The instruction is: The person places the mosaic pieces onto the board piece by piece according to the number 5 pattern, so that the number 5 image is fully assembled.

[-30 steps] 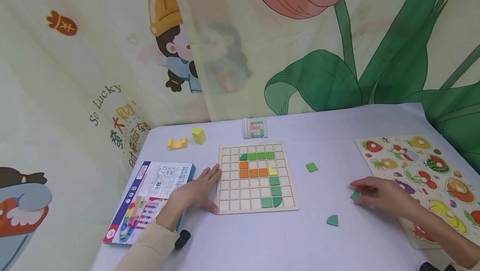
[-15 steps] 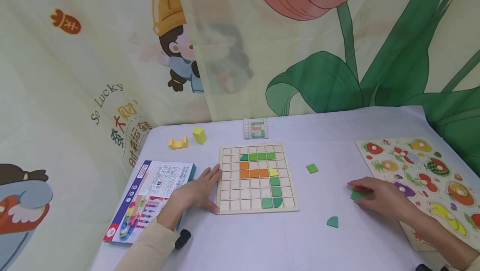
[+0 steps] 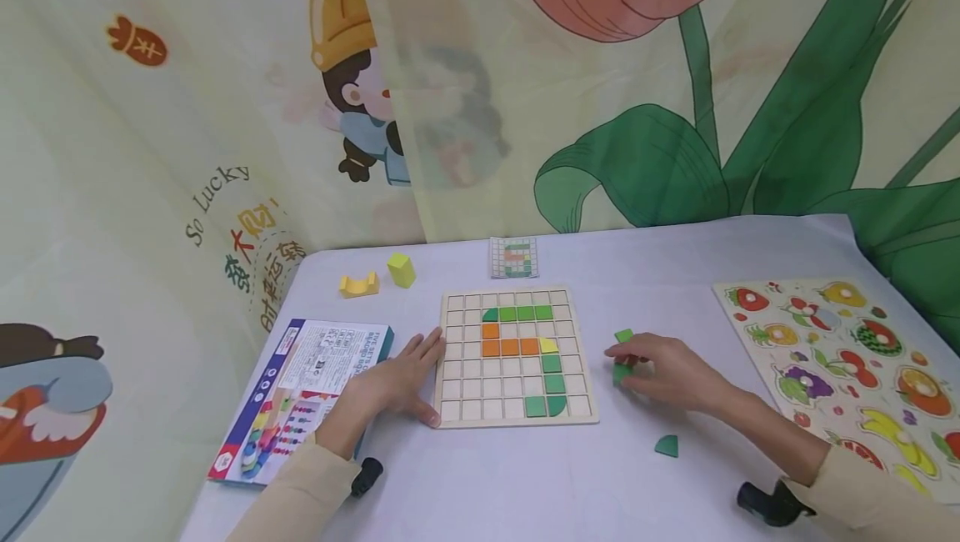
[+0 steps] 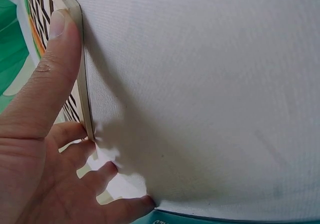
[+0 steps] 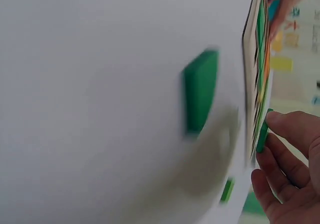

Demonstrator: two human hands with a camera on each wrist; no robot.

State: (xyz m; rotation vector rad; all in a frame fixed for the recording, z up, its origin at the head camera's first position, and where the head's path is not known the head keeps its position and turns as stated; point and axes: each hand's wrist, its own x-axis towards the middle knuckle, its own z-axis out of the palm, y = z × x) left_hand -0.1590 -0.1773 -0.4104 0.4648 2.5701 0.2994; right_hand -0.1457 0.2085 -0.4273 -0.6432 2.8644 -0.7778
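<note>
A wooden grid board [image 3: 480, 392] lies mid-table, with green, orange and yellow tiles set in some of its squares. My left hand [image 3: 396, 377] rests along the board's left edge; in the left wrist view its thumb [image 4: 60, 59] lies on the board's corner and the fingers spread beside it. To the right of the board, my right hand [image 3: 671, 371] pinches a green square tile [image 5: 263, 133] between thumb and fingers above the table. Another green square tile [image 3: 624, 334] lies just beyond that hand, partly hidden. A green quarter-circle tile [image 3: 667, 445] lies nearer the front.
A pattern card [image 3: 513, 258] lies behind the board. At the back left stand a yellow arch block [image 3: 359, 284] and a yellow-green block [image 3: 401, 270]. A boxed set [image 3: 330, 350] lies at left, a fruit puzzle board [image 3: 825, 342] at right.
My right hand has moved left from beside the fruit puzzle toward the grid board, carrying the green square tile it picked up. My left hand has stayed at the board's edge.
</note>
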